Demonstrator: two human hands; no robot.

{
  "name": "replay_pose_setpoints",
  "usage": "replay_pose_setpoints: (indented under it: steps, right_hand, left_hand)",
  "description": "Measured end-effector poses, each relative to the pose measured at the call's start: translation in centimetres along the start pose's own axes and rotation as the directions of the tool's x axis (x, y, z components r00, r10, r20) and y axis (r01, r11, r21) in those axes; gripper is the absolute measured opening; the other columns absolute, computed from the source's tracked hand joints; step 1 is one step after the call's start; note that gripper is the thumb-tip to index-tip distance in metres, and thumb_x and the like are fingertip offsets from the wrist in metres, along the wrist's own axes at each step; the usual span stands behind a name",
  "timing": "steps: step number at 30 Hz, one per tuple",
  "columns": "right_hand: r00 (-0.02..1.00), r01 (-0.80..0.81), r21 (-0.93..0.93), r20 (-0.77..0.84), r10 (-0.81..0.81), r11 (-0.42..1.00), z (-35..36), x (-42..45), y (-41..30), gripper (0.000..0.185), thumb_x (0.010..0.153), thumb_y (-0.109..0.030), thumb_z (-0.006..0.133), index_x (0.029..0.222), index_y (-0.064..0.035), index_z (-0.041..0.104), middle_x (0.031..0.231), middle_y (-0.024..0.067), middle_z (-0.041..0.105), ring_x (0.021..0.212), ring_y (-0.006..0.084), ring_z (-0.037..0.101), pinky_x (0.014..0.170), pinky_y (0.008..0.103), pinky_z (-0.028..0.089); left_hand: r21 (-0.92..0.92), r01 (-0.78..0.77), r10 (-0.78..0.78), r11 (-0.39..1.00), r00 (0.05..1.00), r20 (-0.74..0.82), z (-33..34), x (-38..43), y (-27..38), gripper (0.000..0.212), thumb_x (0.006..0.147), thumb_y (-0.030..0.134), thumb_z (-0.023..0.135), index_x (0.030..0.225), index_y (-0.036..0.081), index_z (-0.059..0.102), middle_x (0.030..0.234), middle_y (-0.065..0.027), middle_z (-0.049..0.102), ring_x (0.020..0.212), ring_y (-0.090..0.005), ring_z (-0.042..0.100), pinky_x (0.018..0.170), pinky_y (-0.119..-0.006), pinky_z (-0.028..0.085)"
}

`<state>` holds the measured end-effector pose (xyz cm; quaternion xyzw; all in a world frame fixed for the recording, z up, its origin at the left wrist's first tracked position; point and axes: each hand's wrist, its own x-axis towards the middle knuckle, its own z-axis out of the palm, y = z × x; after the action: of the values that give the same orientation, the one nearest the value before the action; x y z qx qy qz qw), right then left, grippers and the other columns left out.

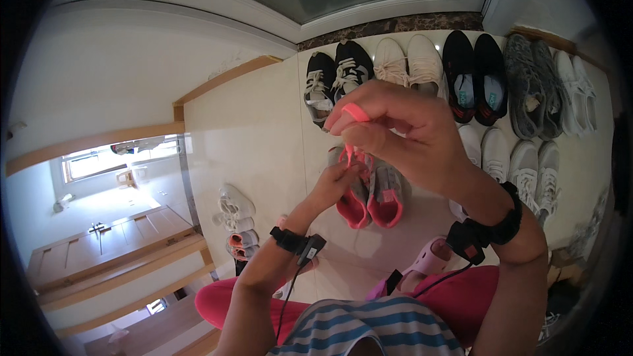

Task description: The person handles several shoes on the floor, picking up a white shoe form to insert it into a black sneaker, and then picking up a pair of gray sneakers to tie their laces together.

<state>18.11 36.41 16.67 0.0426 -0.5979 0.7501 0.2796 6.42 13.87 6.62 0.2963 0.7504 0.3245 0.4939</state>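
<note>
A coral-pink shoelace [348, 153] runs from a pair of grey sneakers with pink lining up to my raised right hand [395, 133]. Thumb and fingers of that hand pinch the lace, and a loop of it shows over the index finger. Lower down, my left hand [336, 185] grips the lace close to the left sneaker [353, 207]. Beside it on the tiles stands the right sneaker [385, 207], its heel towards me. The front parts of both shoes are partly hidden behind my hands.
Black sneakers with pale laces [321, 79], cream sneakers [424, 59], black slip-ons [459, 69] and grey-patterned shoes [524, 84] line the far side by the door [385, 5]. More white sneakers [524, 168] stand at the right. Small shoes [237, 207] sit at the left, near a doorway.
</note>
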Motion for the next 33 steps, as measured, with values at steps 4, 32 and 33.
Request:
replay_pose_setpoints:
  steps: [4,32,33]
  right_hand:
    - [0.964,-0.259,0.106,-0.040,0.264,0.960,-0.4,-0.5,-0.3,0.018,0.090,-0.005,0.065,0.108,-0.0029,0.066,0.093,0.0072,0.065,0.075,0.0093,0.061,0.068,0.0233,0.049]
    - [0.852,-0.356,-0.385,0.241,0.465,0.851,3.4,3.5,8.6,0.023,0.082,-0.011,0.066,0.074,0.0026,0.050,0.069,0.0091,0.053,0.062,0.0200,0.053,0.057,0.0339,0.043]
    - [0.804,-0.328,-0.500,0.298,0.514,0.802,4.0,3.0,9.4,0.023,0.081,-0.012,0.066,0.073,0.0028,0.050,0.068,0.0114,0.054,0.062,0.0242,0.054,0.058,0.0362,0.044]
  left_hand:
    - [-0.294,0.199,-0.227,0.935,0.972,-0.064,-0.5,-0.8,-0.1,0.025,0.105,0.020,0.043,0.106,0.002,0.060,0.083,0.0007,0.060,0.077,-0.0071,0.053,0.068,-0.024,0.044]
    - [-0.399,0.059,-0.176,0.915,0.948,-0.264,-5.0,-5.4,-0.5,0.030,0.105,0.026,0.044,0.100,0.001,0.061,0.075,-0.0007,0.058,0.071,-0.0094,0.052,0.066,-0.025,0.044]
    - [-0.420,0.025,-0.147,0.907,0.954,-0.262,-4.8,-5.8,0.0,0.029,0.105,0.024,0.045,0.100,0.001,0.061,0.075,-0.0008,0.057,0.071,-0.0096,0.051,0.065,-0.025,0.043]
